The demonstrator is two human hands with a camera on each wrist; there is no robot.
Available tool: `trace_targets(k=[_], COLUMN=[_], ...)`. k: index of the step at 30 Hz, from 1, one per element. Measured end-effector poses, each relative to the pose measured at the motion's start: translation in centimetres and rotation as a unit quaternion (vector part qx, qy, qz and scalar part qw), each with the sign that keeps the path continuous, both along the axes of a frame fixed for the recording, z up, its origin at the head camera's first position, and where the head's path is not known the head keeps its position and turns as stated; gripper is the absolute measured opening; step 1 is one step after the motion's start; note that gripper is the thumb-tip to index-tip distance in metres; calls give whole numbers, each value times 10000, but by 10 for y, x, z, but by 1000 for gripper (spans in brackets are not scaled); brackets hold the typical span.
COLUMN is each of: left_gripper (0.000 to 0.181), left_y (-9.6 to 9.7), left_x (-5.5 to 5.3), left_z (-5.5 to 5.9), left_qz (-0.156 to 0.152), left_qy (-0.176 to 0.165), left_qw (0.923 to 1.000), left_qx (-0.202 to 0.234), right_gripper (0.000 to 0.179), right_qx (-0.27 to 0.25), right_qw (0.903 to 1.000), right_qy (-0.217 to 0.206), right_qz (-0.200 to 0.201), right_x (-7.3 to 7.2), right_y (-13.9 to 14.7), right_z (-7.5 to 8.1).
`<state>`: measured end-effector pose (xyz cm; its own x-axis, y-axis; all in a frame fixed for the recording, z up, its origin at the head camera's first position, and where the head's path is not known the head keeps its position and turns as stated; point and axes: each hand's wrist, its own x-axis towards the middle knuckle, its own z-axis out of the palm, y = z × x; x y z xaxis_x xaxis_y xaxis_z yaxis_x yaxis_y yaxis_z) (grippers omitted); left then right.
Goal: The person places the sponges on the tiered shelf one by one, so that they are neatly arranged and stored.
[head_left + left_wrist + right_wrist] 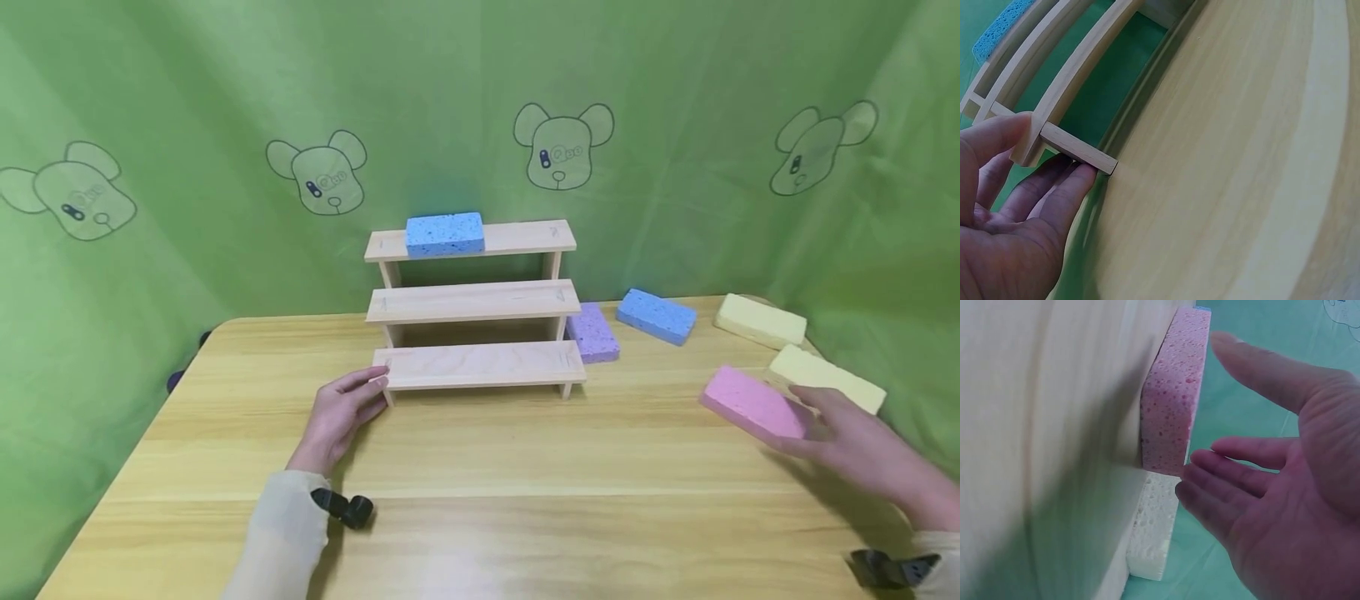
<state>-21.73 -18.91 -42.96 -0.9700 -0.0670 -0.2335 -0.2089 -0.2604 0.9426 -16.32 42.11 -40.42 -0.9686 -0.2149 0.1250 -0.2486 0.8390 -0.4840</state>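
Note:
My left hand [342,417] grips the left end of the lowest step of a three-tier wooden shelf [480,365]. In the left wrist view the thumb lies on the board's end and the fingers [1063,197] reach to the leg beneath. A blue sponge [446,235] sits on the top step, left of its middle. At the right, my right hand [862,437] hovers at the near end of a pink sponge [753,404]. Its thumb and fingers are spread and relaxed in the right wrist view, fingertips right by the edge of the pink sponge [1175,394].
A purple sponge [592,333] lies against the shelf's right side. Beyond it are another blue sponge [656,317] and two pale yellow sponges, one farther back [761,321] and one behind the pink sponge. A green curtain [450,100] hangs behind the wooden table [487,475].

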Motion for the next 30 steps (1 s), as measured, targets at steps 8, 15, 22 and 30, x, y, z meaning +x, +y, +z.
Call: trace_targets(k=[8, 15, 22, 30], left_gripper=[40, 41, 41, 38], left_y=[2, 2, 0, -1], left_x=[-2, -2, -2, 0], left_z=[-1, -1, -1, -1], left_qz=[-5, -39, -29, 22], left_qy=[14, 17, 32, 7], left_qw=[10000, 10000, 10000, 10000], left_qx=[-26, -36, -4, 5], right_gripper=[80, 76, 73, 70], right_qx=[253, 552, 574, 515], right_qw=[9997, 9984, 9981, 9984], right_qy=[3, 94, 201, 209], right_qz=[53, 86, 124, 81], right_x=[-3, -5, -7, -5], right_y=[3, 6, 7, 7], right_z=[-5, -9, -10, -9])
